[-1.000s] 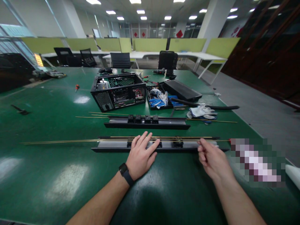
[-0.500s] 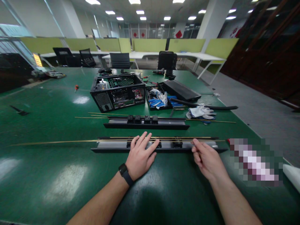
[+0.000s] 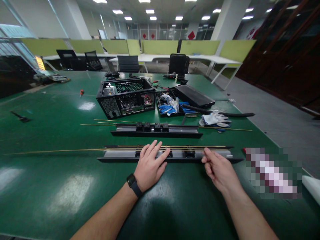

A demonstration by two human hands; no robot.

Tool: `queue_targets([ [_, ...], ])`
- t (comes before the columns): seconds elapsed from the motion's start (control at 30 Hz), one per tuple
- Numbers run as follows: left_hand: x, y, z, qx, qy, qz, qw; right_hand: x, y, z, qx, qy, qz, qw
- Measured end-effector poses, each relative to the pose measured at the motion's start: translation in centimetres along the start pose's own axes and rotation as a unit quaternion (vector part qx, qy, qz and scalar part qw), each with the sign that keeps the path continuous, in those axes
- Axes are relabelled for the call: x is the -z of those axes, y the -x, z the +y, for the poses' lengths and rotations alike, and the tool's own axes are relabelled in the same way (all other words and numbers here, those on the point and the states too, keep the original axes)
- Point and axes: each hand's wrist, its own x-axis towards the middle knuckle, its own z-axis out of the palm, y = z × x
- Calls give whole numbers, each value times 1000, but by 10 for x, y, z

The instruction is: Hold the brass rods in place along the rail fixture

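Slid further toward nine o'clock, the thin brass rod lies along the long black-grey metal rail, pinched by my right hand; my left hand rests flat, open, there.

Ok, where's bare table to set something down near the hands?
Bare table left of the left hand, this side of the rod; more between it and the right hand. Crowded behind the far rail: case, tray, gloves.
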Motion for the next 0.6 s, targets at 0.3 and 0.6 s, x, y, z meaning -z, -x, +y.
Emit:
queue_targets([
  [0.3,0,0,1,1,1,0,1000,1,0,0,11,-4,-5,1000],
  [0.6,0,0,0,0,-3,-3,1000,1,-2,1,28,-33,22,999],
])
